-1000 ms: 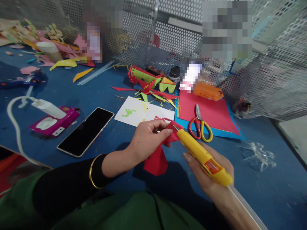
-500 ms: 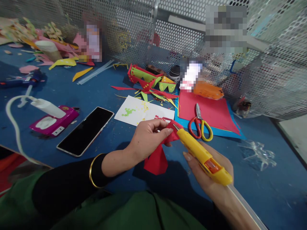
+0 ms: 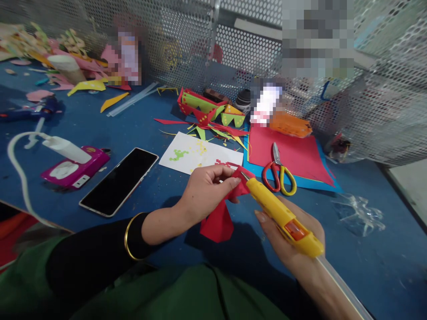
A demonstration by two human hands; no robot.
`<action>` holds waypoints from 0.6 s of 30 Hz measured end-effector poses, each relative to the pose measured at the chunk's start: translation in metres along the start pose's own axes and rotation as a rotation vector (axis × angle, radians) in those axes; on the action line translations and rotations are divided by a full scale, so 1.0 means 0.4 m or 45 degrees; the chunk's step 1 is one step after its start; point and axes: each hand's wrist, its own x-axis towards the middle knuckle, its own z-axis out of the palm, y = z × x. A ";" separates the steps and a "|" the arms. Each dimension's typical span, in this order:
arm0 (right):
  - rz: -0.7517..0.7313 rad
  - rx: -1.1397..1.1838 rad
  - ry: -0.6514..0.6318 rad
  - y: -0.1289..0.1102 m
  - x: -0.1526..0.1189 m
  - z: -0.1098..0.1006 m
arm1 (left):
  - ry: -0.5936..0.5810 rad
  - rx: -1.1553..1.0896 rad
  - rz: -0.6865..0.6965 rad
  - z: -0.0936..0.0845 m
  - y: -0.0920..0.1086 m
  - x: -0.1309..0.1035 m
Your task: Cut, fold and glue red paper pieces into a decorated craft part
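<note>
Between thumb and fingers, my left hand (image 3: 208, 191) pinches a folded red paper piece (image 3: 218, 224) above the blue table. My right hand (image 3: 293, 231) grips a yellow hot glue gun (image 3: 280, 213) with a clear glue stick running out of its back end. The gun's metal nozzle points at the upper part of the red paper, close to my left thumb; whether it touches cannot be told. Just beyond the paper lies a white sheet (image 3: 182, 155) with small green, yellow and red paper bits on it.
Red-and-yellow-handled scissors (image 3: 279, 173) rest partly on stacked coloured paper (image 3: 300, 151). A black-screened phone (image 3: 120, 182) and a purple power socket (image 3: 75, 166) lie left. Folded red and green paper shapes (image 3: 200, 106) stand at the back, before a perforated metal screen (image 3: 187, 44).
</note>
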 end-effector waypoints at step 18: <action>-0.090 -0.020 -0.024 0.016 0.006 -0.005 | 0.013 0.000 -0.003 0.001 0.002 0.004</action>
